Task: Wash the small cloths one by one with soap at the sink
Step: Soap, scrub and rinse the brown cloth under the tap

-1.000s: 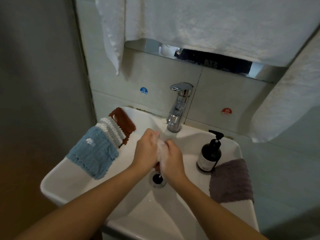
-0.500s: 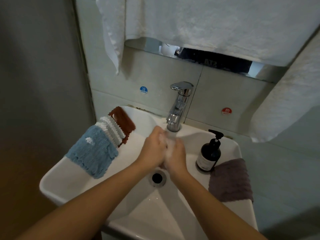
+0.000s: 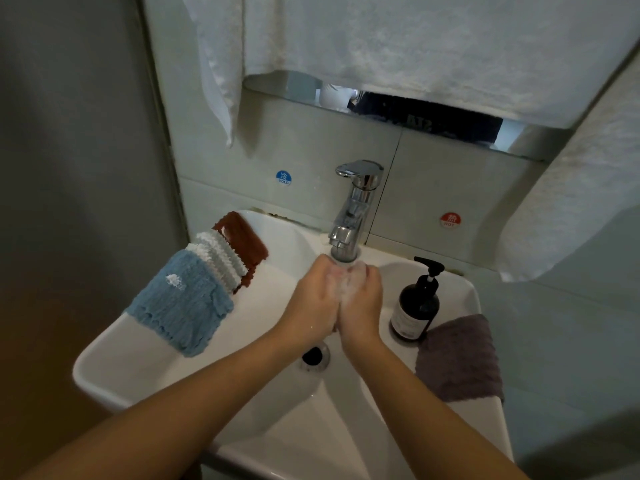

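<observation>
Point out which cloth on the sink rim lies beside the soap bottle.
The purple-grey cloth, alone on the right rim of the sink, touching the dark soap bottle. The blue cloth, white cloth and brown cloth overlap on the left rim.

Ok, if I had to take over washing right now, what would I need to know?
Left hand and right hand press a small sudsy whitish cloth together right under the faucet. Blue cloth, white cloth and brown cloth overlap on the sink's left rim; purple cloth lies right, by the soap bottle. Which are washed can't be told.
</observation>
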`<state>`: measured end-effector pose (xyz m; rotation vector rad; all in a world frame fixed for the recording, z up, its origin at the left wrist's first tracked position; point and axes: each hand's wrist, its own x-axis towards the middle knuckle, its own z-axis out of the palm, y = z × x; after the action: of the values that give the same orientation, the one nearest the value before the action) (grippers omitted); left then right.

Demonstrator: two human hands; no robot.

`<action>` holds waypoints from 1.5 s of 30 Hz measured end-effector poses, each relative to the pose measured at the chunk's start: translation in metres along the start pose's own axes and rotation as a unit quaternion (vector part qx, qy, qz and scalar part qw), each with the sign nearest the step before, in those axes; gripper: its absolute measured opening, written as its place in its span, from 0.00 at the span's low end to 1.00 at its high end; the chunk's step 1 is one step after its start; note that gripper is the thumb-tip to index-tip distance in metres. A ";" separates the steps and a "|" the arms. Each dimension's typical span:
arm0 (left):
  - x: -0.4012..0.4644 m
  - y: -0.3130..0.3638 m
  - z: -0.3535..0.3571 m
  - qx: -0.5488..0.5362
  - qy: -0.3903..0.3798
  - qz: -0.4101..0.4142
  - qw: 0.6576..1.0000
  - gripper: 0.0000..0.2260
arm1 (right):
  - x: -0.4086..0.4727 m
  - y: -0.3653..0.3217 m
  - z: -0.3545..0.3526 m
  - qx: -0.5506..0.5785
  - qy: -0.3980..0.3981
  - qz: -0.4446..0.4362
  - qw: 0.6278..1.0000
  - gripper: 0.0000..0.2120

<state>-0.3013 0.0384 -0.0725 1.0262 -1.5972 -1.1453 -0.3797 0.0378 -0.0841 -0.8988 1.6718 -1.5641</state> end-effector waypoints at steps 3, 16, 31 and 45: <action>0.003 -0.008 -0.008 0.045 0.048 0.000 0.998 0.06 | -0.007 0.001 -0.003 -0.050 -0.100 0.022 0.994 0.09; 0.042 -0.002 -0.059 0.224 -0.038 -0.084 0.970 0.06 | 0.006 -0.005 -0.035 -0.218 -0.067 -0.163 0.960 0.12; 0.067 0.081 -0.048 0.028 -0.052 0.047 0.997 0.28 | 0.003 0.002 -0.032 -0.192 -0.095 -0.128 0.968 0.14; 0.071 0.093 -0.046 0.030 -0.053 0.057 0.996 0.25 | 0.003 0.004 -0.031 -0.187 -0.100 -0.112 0.971 0.15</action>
<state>-0.2872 -0.0183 0.0392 0.9128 -1.7610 -1.0958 -0.4071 0.0518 -0.0860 -1.4340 1.7958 -1.2621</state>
